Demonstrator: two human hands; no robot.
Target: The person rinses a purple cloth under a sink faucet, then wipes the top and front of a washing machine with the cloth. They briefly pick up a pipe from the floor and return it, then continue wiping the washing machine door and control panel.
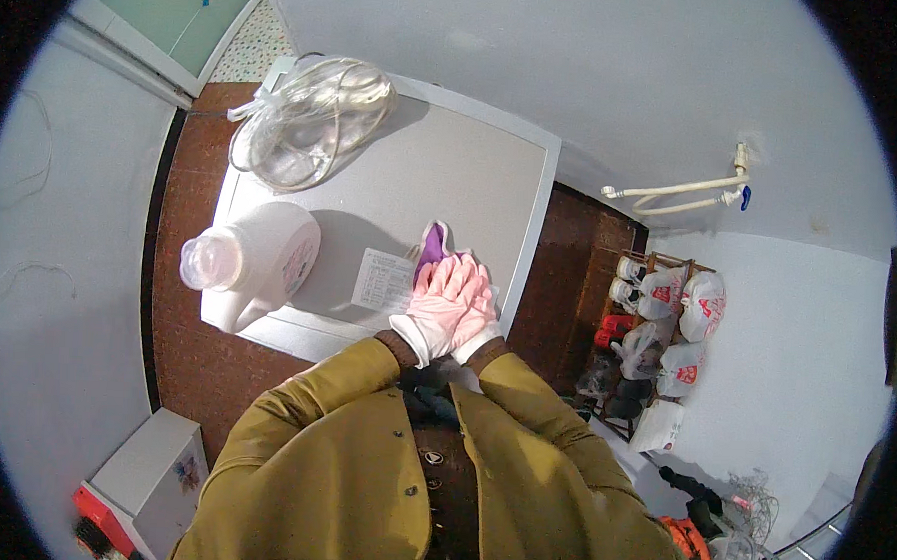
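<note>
Both my hands wear pink gloves with white cuffs and lie together near the front right of a white flat-topped appliance [434,159]. My left hand [436,301] overlaps my right hand [480,306], its fingers stretched out and lying flat. The right hand's fingers also look extended, though the left partly covers them. A purple piece of cloth with a pale edge [433,247] sticks out beyond my fingertips; the rest of it is hidden under the hands. Left of my hands lies a white printed label [382,280], touching or very near the left glove.
A large white jug with a clear cap [269,255] stands at the left. Behind it lies a coiled clear hose in plastic [326,115]. A pale hose [673,190] hangs from a wall tap. A rack with several bags [656,339] stands right, a white box [155,472] lower left.
</note>
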